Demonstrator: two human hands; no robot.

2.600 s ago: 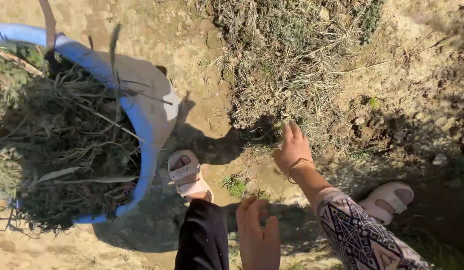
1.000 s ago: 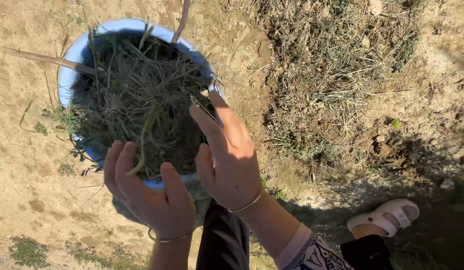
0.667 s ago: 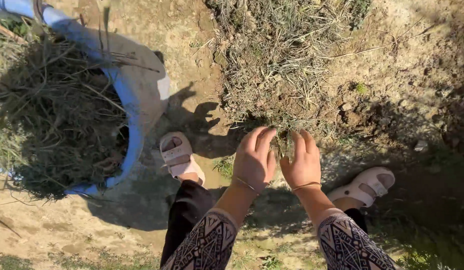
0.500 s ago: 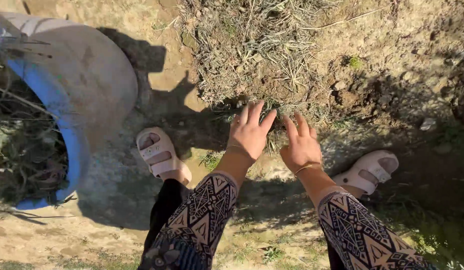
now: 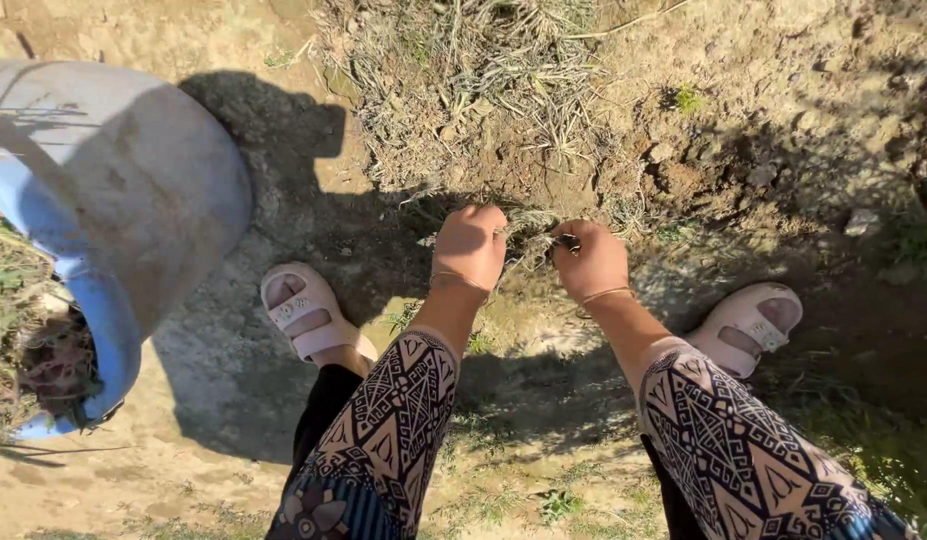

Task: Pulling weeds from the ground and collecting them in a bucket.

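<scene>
Head view: your left hand (image 5: pixel 471 245) and right hand (image 5: pixel 590 260) are both fisted, side by side, on a tuft of dry grass (image 5: pixel 529 225) at the near edge of the weed patch (image 5: pixel 464 80), between your sandals (image 5: pixel 302 312). The tuft looks rooted yet. At left the blue tub (image 5: pixel 104 250) already holds pulled grass, so some clearing seems done; much of the far patch remains.

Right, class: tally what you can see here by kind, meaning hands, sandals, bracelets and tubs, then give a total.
Hands: 2, left hand and right hand, both gripping dry grass
Pink sandals: 2
Bracelets: 2
Blue tub: 1
Total: 7
</scene>
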